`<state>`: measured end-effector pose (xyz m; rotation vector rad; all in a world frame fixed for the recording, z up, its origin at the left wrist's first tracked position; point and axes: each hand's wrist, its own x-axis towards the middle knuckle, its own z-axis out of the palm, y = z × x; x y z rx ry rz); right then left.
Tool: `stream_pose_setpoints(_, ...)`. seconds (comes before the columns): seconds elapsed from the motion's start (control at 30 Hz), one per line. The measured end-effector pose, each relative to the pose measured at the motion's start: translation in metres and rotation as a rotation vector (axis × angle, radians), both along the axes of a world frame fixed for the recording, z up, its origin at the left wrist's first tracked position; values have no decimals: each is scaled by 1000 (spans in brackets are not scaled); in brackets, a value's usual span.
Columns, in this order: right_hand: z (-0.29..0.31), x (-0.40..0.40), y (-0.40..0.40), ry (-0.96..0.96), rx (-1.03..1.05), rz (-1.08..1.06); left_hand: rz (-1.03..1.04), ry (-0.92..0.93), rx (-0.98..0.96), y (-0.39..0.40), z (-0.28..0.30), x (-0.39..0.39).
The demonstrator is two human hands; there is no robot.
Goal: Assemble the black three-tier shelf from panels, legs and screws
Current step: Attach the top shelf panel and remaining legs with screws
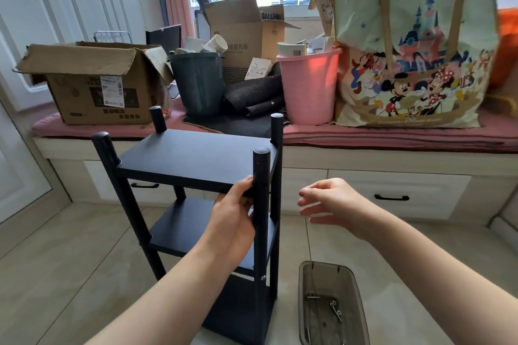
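I judge the job close to done: the black shelf (196, 204) stands upright on the floor (70, 274) at about seven o'clock in my view, all three panels seated between four legs, long axis vertical, leg tops toward twelve. What may remain is tightening; loose screws (335, 307) lie in the grey tray (304, 302) at five o'clock. My left hand (232, 221) grips the top panel's near edge beside the near right leg (261, 204); my right hand (328, 200) hovers relaxed, holding nothing.
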<state>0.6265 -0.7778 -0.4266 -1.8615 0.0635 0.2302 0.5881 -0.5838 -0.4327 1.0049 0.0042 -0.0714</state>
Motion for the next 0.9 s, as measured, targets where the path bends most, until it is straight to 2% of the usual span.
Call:
stream_pose_setpoints(0.33, -77, 17, -51, 196, -151, 119, -30, -24, 26, -21, 1, 11)
stream_pose_setpoints(0.73, -251, 27, -56, 458, -297, 124, -77, -50, 62, -30, -5, 25)
stream_pose_setpoints(0.9, -299, 14, -45, 588, -347, 126, -99, -68, 91, -27, -11, 28)
